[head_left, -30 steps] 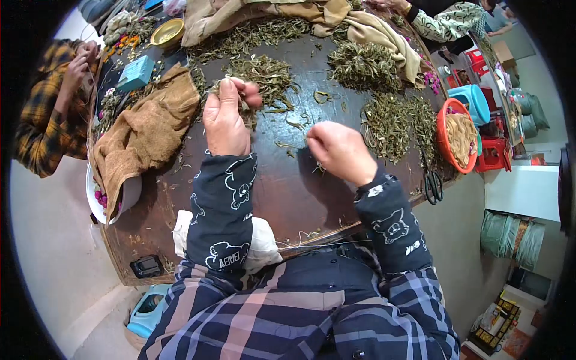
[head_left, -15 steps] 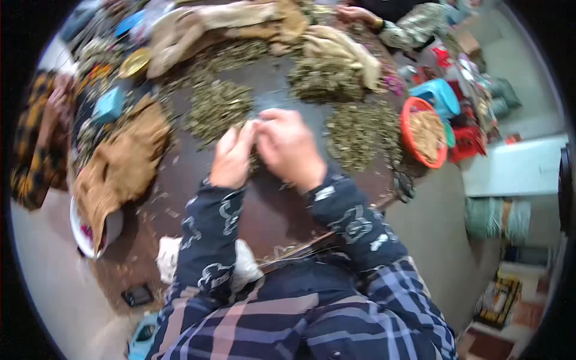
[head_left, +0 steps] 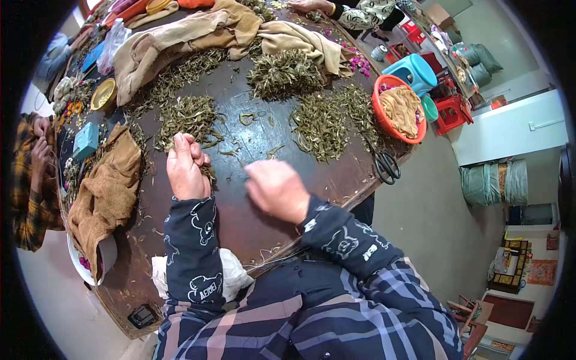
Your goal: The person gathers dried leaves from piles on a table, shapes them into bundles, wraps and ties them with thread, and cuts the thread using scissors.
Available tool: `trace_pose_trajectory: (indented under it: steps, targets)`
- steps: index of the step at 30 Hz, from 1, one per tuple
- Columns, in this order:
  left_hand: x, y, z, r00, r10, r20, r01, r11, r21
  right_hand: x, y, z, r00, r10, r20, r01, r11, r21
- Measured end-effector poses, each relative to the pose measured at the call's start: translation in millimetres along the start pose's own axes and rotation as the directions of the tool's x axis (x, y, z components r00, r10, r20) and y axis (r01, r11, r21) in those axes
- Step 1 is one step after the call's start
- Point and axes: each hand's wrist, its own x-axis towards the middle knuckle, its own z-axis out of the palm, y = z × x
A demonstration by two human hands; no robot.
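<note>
My left hand [head_left: 188, 168] is palm-up with fingers curled over dried leaves [head_left: 209, 173], which peek out at its right side. It is just in front of a loose pile of dried greenish leaves [head_left: 189, 117]. To its right, my right hand [head_left: 277, 189] hovers low over the dark table [head_left: 240, 231], slightly blurred. Its fingers are curled together, and what they may hold is hidden. A few stray leaves [head_left: 246, 118] lie beyond the hands. Further off are a taller leaf heap [head_left: 285, 75] and a flatter leaf pile [head_left: 324, 126].
Black-handled scissors [head_left: 386, 167] lie at the right edge near an orange basket [head_left: 379, 111] with a cloth. Brown cloth [head_left: 111, 186] drapes over a white bucket [head_left: 77, 259] at left. A person in a checked sleeve [head_left: 30, 210] sits left; another person's hand [head_left: 312, 6] is across the table.
My hands have separated: the left moved left with the leaves, the right drew down and stays to the right. The view has shifted, with the table's contents appearing further left and up.
</note>
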Motion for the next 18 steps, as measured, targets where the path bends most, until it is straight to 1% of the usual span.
trace_pose_trajectory:
  steps: [1,2,4,5,9,10,14,15,17,18]
  targets:
    - [-1,-1,1,1.000,-0.010,0.026,0.010,1.000,-0.005,-4,16,-5,0.997,0.065,-0.040,-0.068,0.996,-0.058]
    - [-1,-2,1,0.998,-0.019,0.052,0.020,1.000,-0.009,-5,33,-11,0.990,0.122,-0.075,-0.132,0.979,-0.154]
    - [-3,-2,2,0.994,-0.040,0.105,0.041,0.999,-0.011,-10,61,-27,0.963,0.265,-0.049,-0.269,0.934,-0.234]
    - [-4,-3,3,0.994,-0.038,0.104,0.039,0.999,-0.011,-9,71,-28,0.963,0.264,-0.049,-0.268,0.935,-0.232]
    - [-10,-11,9,0.990,-0.048,0.131,0.039,0.997,0.071,-9,97,-27,0.926,0.356,-0.127,-0.378,0.851,-0.365]
    - [-10,-11,11,0.990,-0.043,0.131,0.034,0.997,0.071,-9,99,-25,0.927,0.353,-0.129,-0.375,0.853,-0.363]
    - [-15,-14,17,0.995,-0.014,0.096,-0.006,0.979,0.201,-12,104,-19,0.902,0.429,-0.041,-0.383,0.755,-0.533]
    - [-17,-14,18,0.996,-0.010,0.094,-0.009,0.980,0.200,-11,103,-21,0.904,0.426,-0.040,-0.380,0.757,-0.532]
    - [-19,-14,19,0.991,-0.002,0.131,-0.031,0.968,0.248,-10,99,-31,0.848,0.530,-0.021,-0.517,0.816,-0.257]
    - [-21,-14,20,0.989,0.003,0.148,-0.044,0.961,0.273,-9,96,-37,0.818,0.575,0.003,-0.572,0.813,-0.109]
